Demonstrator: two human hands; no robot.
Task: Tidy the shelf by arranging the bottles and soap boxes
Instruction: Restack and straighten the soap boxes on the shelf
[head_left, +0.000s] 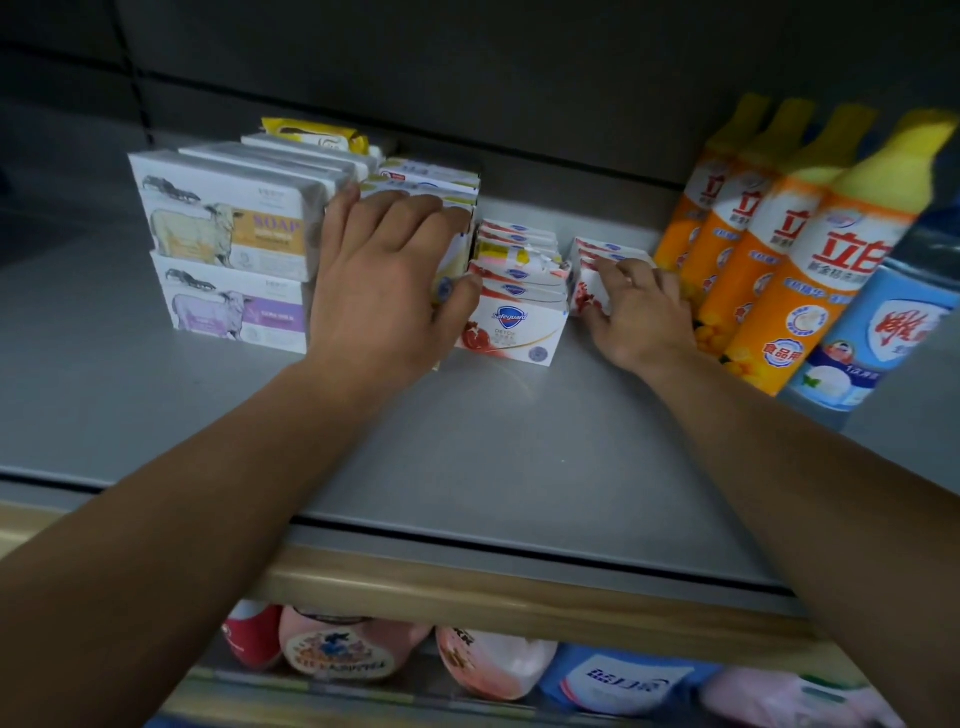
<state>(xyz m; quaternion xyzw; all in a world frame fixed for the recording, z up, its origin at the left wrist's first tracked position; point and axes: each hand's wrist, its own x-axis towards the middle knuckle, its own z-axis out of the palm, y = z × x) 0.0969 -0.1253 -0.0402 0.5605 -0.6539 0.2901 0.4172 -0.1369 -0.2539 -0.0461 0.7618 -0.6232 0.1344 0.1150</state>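
Note:
On the grey shelf (467, 457) my left hand (384, 280) grips a tall stack of white soap boxes (457, 208), fingers over the top and thumb at the front. Right of it stands a lower stack of red-and-white soap boxes (519, 306). My right hand (634, 312) grips a smaller pile of the same red-and-white boxes (597, 260), a small gap away from that stack. Large sheep-print soap boxes (234, 244) are stacked at the left. Several orange bottles with yellow caps (810, 249) lean in a row at the right.
A blue-and-white bottle (878, 343) leans beside the orange ones at the far right. A yellow packet (311, 134) lies behind the sheep-print boxes. The shelf has a wooden front edge (467, 587); pink and blue pouches (493, 665) sit on the shelf below.

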